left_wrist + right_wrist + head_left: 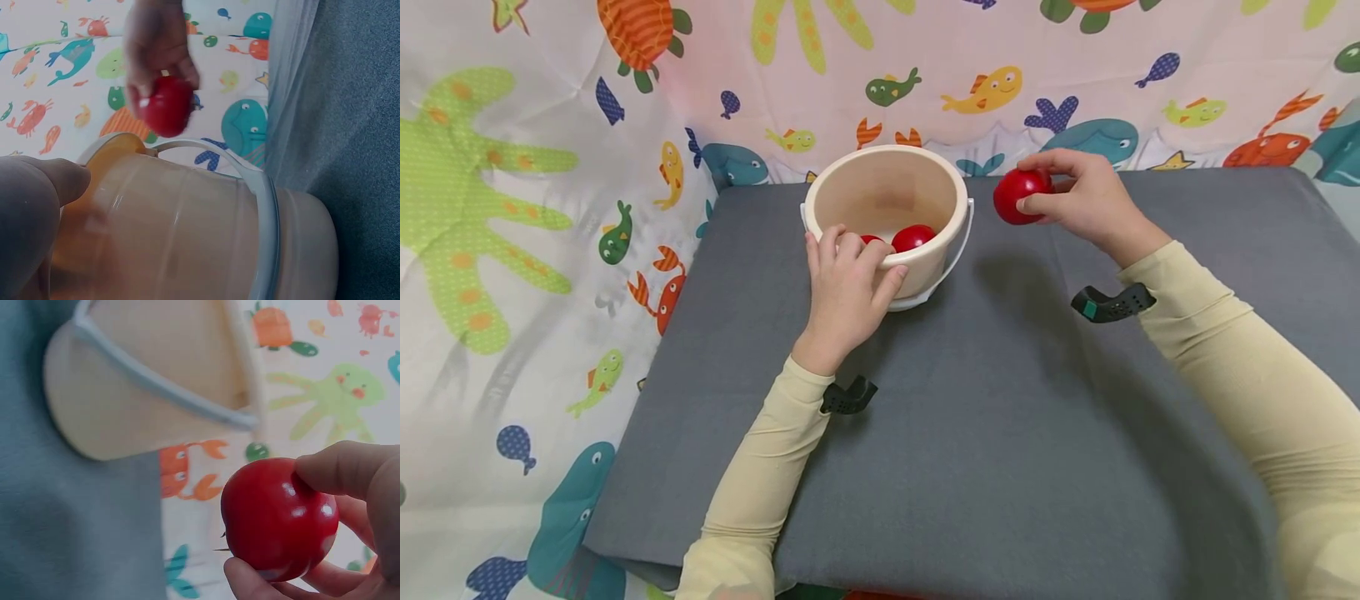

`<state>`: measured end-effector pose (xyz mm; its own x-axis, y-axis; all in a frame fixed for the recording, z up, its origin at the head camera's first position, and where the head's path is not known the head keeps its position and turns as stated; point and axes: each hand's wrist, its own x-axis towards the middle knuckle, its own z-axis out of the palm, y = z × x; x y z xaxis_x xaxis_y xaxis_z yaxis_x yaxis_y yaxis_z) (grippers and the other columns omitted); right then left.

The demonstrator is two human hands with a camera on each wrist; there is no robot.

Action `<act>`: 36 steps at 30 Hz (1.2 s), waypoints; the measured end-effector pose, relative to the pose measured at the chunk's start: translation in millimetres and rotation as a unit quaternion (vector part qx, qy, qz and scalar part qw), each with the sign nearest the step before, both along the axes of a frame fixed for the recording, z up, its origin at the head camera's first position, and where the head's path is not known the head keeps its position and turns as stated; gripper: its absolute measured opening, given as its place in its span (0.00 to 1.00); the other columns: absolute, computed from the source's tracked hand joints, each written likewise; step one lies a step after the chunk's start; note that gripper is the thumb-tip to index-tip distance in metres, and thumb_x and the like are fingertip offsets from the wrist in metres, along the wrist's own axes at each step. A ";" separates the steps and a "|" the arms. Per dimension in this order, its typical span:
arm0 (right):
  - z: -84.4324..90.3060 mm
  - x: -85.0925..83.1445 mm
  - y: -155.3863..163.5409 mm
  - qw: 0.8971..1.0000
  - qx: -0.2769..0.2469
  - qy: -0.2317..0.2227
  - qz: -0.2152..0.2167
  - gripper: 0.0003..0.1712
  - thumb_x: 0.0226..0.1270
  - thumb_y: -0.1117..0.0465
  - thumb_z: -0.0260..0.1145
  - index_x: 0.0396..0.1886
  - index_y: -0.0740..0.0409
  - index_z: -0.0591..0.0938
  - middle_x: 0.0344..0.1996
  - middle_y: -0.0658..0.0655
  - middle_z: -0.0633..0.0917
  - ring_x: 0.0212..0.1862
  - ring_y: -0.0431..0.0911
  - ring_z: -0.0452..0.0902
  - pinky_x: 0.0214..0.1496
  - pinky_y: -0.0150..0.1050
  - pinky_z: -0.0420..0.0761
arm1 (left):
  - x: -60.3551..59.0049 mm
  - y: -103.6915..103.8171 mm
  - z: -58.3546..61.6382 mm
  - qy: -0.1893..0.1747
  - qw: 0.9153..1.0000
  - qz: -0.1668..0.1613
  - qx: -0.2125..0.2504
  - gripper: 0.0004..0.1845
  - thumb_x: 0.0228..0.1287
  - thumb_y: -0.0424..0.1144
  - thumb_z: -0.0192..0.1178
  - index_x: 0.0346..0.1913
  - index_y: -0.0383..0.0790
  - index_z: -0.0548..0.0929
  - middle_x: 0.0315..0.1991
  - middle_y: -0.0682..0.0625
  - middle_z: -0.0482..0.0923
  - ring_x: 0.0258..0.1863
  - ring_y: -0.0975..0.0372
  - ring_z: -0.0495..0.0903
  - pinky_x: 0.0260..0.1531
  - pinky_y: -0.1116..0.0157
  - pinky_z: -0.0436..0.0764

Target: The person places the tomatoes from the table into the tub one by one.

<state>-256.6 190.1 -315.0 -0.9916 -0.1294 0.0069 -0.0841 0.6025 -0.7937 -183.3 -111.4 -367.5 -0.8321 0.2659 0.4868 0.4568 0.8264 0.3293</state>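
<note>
A grey-covered bench (1000, 433) is filling the middle and lower frame, and a cream bucket (925, 275) is standing directly on it near its upper-left edge

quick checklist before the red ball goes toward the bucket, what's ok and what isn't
1. Right hand grips the red ball between fingers and thumb: ok.
2. Left hand holds the bucket at its near rim: ok.
3. Bucket upright on the grey mat, mouth open: ok.
4. Room inside beside the red balls in the bucket: ok.
5. Bucket handle down, clear of the mouth: ok.
6. Ball over the mouth: not ok, it is off to the bucket's right.
</note>
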 end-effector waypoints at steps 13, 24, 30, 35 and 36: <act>57.5 -6.0 -51.7 0.998 0.004 0.062 0.027 0.33 0.66 0.56 0.72 0.71 0.46 0.76 0.71 0.56 0.73 0.64 0.55 0.74 0.58 0.43 0.85 | -0.2 0.2 0.1 0.005 1.000 -0.002 0.006 0.15 0.72 0.48 0.59 0.48 0.39 0.85 0.43 0.39 0.77 0.66 0.43 0.65 0.72 0.29 0.47; 56.6 -5.7 -95.1 0.995 -0.021 0.070 0.071 0.29 0.66 0.61 0.70 0.67 0.52 0.78 0.66 0.58 0.77 0.62 0.56 0.80 0.58 0.49 0.85 | -0.3 -0.3 1.3 -0.002 1.000 -0.003 0.003 0.16 0.71 0.48 0.60 0.49 0.39 0.85 0.44 0.39 0.78 0.67 0.44 0.65 0.73 0.30 0.47; 48.4 -5.2 -109.3 0.994 -0.024 0.066 0.087 0.28 0.67 0.61 0.70 0.67 0.51 0.79 0.66 0.56 0.78 0.61 0.53 0.80 0.59 0.46 0.85 | -0.7 -0.3 1.8 -0.011 1.000 -0.003 0.001 0.16 0.71 0.48 0.60 0.50 0.40 0.85 0.46 0.39 0.78 0.68 0.44 0.64 0.73 0.31 0.47; 42.8 -5.7 -119.1 0.991 -0.034 0.066 0.113 0.28 0.66 0.63 0.69 0.67 0.55 0.78 0.66 0.58 0.77 0.62 0.55 0.77 0.61 0.50 0.84 | -0.9 -0.7 1.6 -0.012 1.000 -0.005 0.002 0.17 0.71 0.49 0.60 0.51 0.40 0.84 0.46 0.39 0.78 0.68 0.44 0.64 0.73 0.31 0.47; 42.0 -6.0 -121.2 0.990 -0.037 0.066 0.120 0.28 0.66 0.64 0.69 0.66 0.56 0.79 0.66 0.59 0.77 0.63 0.56 0.76 0.61 0.51 0.83 | -1.1 -0.8 1.3 -0.011 1.000 -0.006 0.002 0.17 0.71 0.49 0.60 0.51 0.40 0.84 0.46 0.39 0.78 0.68 0.44 0.64 0.73 0.31 0.47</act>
<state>-262.6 69.0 -273.0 -0.9224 -0.3547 0.1527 -0.3234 0.4936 -0.8073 -184.4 -112.2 -366.2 -0.8399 0.2735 0.4688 0.4585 0.8198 0.3431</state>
